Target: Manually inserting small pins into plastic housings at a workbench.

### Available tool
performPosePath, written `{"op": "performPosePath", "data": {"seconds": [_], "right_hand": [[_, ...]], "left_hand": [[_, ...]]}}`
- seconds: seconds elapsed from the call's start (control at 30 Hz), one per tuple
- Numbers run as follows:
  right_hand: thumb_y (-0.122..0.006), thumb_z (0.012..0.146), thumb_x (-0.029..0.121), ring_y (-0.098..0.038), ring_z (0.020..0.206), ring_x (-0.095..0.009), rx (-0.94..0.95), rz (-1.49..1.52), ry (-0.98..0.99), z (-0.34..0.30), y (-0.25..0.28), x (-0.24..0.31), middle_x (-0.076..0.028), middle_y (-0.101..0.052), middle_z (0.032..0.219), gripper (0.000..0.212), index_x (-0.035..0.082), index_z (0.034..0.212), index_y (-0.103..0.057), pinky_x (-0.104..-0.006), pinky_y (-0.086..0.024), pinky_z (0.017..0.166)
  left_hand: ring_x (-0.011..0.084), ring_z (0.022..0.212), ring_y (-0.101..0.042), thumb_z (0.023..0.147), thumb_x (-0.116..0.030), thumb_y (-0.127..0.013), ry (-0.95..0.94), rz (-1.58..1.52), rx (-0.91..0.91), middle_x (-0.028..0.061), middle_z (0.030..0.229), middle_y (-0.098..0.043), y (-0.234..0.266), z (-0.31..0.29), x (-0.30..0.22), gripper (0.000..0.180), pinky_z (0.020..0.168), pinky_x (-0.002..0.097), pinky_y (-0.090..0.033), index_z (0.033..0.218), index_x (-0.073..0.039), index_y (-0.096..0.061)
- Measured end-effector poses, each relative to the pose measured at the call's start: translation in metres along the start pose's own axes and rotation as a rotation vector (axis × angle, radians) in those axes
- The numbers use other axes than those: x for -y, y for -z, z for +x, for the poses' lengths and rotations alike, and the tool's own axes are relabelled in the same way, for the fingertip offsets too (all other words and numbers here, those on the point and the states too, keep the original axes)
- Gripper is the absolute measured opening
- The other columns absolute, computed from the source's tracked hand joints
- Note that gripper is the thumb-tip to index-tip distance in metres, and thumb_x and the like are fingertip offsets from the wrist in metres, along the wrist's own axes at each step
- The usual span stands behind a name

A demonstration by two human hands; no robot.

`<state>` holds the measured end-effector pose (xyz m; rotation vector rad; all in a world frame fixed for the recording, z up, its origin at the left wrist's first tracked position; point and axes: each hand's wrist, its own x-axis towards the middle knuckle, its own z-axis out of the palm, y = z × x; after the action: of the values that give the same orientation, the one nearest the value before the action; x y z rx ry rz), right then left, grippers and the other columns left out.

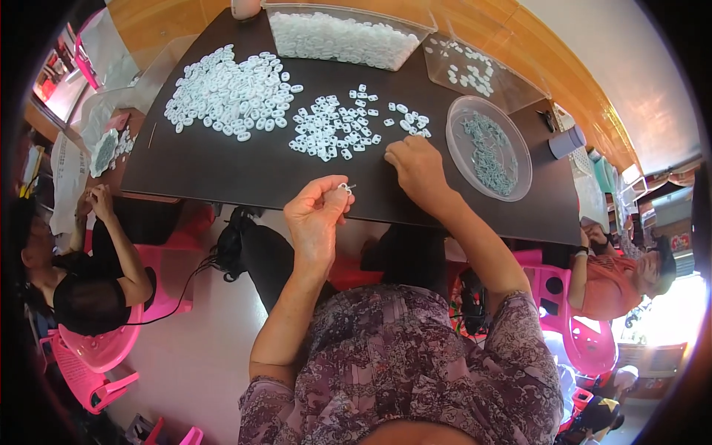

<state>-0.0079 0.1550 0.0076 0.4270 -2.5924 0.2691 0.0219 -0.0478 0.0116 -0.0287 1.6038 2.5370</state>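
Note:
My left hand [315, 219] is raised just off the table's near edge. Its thumb and fingers pinch a small white plastic piece [345, 188] with a thin metallic bit sticking out. My right hand [417, 169] rests over the dark table [245, 174], fingertips curled together; whatever they may hold is hidden. Just beyond it lie a few loose white two-hole pieces [417, 122]. Left of these spreads a heap of small white two-hole pieces [330, 133]. A round clear tub [523, 167] with many small grey-green metal parts [486, 152] stands to the right of my right hand.
A larger pile of white oval pieces [230, 93] covers the far left. Clear boxes, one full [426, 28] and one sparsely filled [519, 95], line the back. A grey cylinder [567, 142] stands at right. Other people sit left [89, 289] and right [612, 278].

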Motion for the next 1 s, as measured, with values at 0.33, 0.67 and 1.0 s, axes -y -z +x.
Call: {"op": "performPosePath", "data": {"seconds": [0.33, 0.67, 1.0], "right_hand": [[-0.063, 0.083, 0.009, -0.054, 0.067, -0.007, 0.277, 1.254, -0.638, -0.007, 0.032, 0.036, -0.003, -0.063, 0.080, 0.013, 0.000, 0.092, -0.065, -0.0202, -0.042, 0.060], [-0.064, 0.083, 0.009, -0.055, 0.065, -0.007, 0.193, 1.451, -0.704, -0.007, 0.026, 0.053, -0.005, -0.064, 0.078, 0.016, -0.002, 0.094, -0.063, -0.0183, -0.042, 0.057], [-0.064, 0.084, 0.009, -0.055, 0.067, -0.004, 0.112, 1.276, -0.612, -0.006, 0.026, 0.067, -0.001, -0.064, 0.077, 0.014, 0.000, 0.095, -0.065, -0.0169, -0.042, 0.056]], "left_hand": [[0.0104, 0.063, -0.057, 0.084, -0.003, -0.061, 0.017, -0.025, 0.034, 0.0089, 0.076, -0.065, 0.001, -0.005, -0.004, 0.017, 0.051, 0.0211, -0.043, 0.098, 0.006, -0.063], [0.0087, 0.064, -0.057, 0.085, -0.005, -0.061, -0.030, -0.003, 0.015, 0.0074, 0.077, -0.065, -0.003, -0.013, -0.002, 0.017, 0.051, 0.0194, -0.043, 0.099, 0.005, -0.064], [0.0049, 0.063, -0.055, 0.086, -0.002, -0.059, -0.101, 0.026, -0.036, 0.0045, 0.077, -0.063, -0.005, -0.015, 0.006, 0.014, 0.051, 0.0161, -0.041, 0.098, 0.005, -0.064]]}}
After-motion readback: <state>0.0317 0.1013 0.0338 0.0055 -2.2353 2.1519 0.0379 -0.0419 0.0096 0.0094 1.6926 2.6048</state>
